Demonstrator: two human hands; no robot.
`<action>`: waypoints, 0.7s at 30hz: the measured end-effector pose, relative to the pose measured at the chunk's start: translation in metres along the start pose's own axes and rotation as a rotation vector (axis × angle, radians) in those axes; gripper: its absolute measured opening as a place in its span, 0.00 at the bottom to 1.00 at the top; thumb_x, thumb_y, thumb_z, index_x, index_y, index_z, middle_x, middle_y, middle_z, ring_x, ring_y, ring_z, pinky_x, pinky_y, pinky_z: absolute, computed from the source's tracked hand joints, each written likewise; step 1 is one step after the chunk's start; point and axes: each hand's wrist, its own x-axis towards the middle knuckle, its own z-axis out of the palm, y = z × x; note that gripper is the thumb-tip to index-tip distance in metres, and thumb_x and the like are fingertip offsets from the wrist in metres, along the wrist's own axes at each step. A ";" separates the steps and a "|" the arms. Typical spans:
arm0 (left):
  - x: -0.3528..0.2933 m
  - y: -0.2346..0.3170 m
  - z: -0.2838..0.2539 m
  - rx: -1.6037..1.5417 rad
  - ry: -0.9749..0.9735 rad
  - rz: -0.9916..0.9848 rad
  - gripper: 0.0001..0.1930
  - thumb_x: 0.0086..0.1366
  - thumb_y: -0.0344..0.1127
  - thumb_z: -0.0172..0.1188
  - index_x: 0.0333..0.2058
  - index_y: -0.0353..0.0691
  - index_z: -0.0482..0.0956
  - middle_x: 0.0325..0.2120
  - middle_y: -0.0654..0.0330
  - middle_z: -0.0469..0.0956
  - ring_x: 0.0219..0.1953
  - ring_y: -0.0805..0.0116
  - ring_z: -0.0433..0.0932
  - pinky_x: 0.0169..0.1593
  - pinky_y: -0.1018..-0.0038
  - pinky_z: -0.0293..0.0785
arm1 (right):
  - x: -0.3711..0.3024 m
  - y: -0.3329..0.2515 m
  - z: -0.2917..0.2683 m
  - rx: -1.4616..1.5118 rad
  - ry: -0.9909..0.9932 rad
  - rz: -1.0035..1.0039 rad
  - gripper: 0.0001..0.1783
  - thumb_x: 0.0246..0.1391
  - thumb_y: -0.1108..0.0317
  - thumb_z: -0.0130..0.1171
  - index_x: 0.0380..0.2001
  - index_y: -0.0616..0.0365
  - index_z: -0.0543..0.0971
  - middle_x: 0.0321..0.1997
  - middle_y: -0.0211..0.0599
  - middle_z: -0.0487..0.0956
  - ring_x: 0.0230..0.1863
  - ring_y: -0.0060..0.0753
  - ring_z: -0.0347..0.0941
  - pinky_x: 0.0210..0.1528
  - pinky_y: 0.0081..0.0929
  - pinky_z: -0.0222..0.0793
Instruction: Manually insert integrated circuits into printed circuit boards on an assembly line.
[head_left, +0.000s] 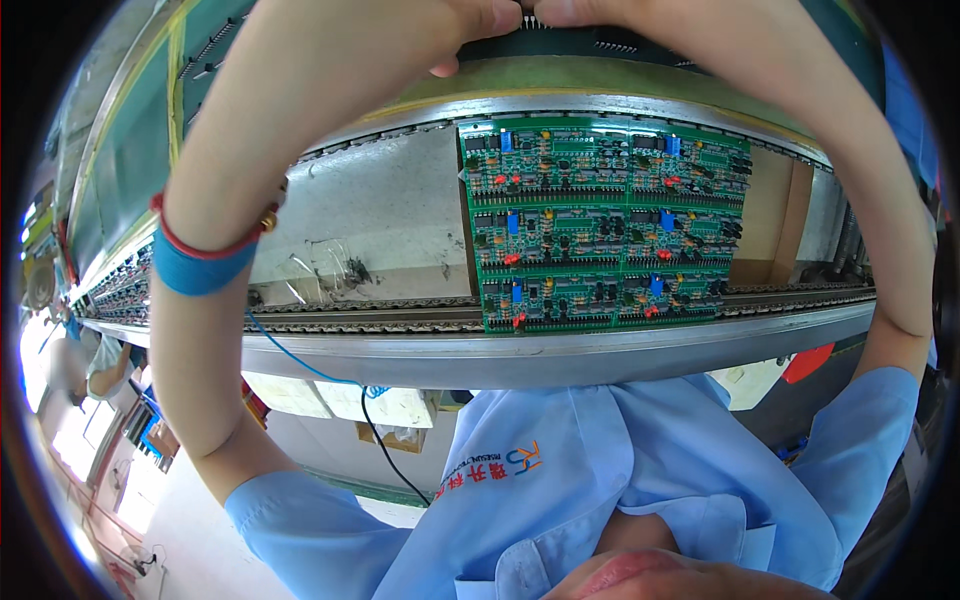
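At the top edge of the picture, my left hand and my right hand come close together, thumbs toward each other. Between the thumb tips is a small black chip with a row of pins, pinched from both sides. The rest of the fingers are largely cut off by the frame. Below the hands, a green circuit board panel lies across a conveyor's rails. It carries repeated sections with blue, red and black parts.
A dark green work surface holds more pinned parts near my hands. The conveyor's metal front rail runs between me and the panel. Clipped wire scraps lie left of it. A blue wrist strap circles my left wrist; a blue cord hangs nearby.
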 end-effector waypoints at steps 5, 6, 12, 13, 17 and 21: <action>-0.022 -0.014 0.011 0.221 0.339 0.631 0.01 0.58 0.23 0.67 0.30 0.32 0.84 0.24 0.52 0.80 0.25 0.55 0.80 0.31 0.65 0.76 | -0.030 0.000 0.000 -0.263 0.189 -0.364 0.07 0.53 0.70 0.68 0.33 0.62 0.86 0.32 0.42 0.80 0.36 0.47 0.78 0.39 0.39 0.73; -0.027 -0.016 0.011 0.174 0.370 0.659 0.03 0.55 0.23 0.67 0.31 0.34 0.85 0.24 0.50 0.79 0.28 0.47 0.79 0.32 0.63 0.75 | -0.033 -0.003 0.000 -0.372 0.223 -0.385 0.06 0.52 0.70 0.67 0.32 0.61 0.86 0.32 0.42 0.79 0.36 0.50 0.77 0.38 0.41 0.72; -0.045 -0.012 0.009 -0.001 0.465 0.466 0.10 0.58 0.23 0.70 0.41 0.35 0.86 0.32 0.56 0.84 0.30 0.66 0.82 0.36 0.70 0.78 | -0.051 0.006 -0.012 -0.332 0.311 -0.496 0.05 0.52 0.73 0.67 0.32 0.62 0.82 0.32 0.41 0.79 0.33 0.44 0.77 0.35 0.37 0.72; -0.054 -0.027 0.008 0.018 0.512 0.474 0.09 0.62 0.24 0.68 0.42 0.37 0.88 0.36 0.61 0.86 0.32 0.73 0.82 0.38 0.75 0.77 | -0.061 0.004 -0.012 -0.343 0.299 -0.482 0.05 0.52 0.73 0.67 0.32 0.62 0.82 0.32 0.41 0.79 0.33 0.44 0.77 0.35 0.37 0.72; -0.085 -0.029 0.022 0.025 0.481 0.669 0.10 0.64 0.21 0.67 0.44 0.34 0.87 0.35 0.58 0.85 0.35 0.73 0.81 0.39 0.77 0.76 | -0.119 0.035 -0.002 -0.048 0.340 -0.398 0.08 0.50 0.83 0.68 0.33 0.65 0.80 0.30 0.42 0.76 0.28 0.33 0.75 0.29 0.28 0.69; -0.101 -0.022 0.054 0.161 0.432 0.774 0.13 0.55 0.16 0.69 0.40 0.34 0.87 0.32 0.55 0.83 0.33 0.64 0.80 0.39 0.74 0.74 | -0.154 0.061 0.023 -0.047 0.340 -0.320 0.09 0.50 0.85 0.67 0.35 0.65 0.81 0.36 0.39 0.77 0.31 0.34 0.75 0.32 0.23 0.71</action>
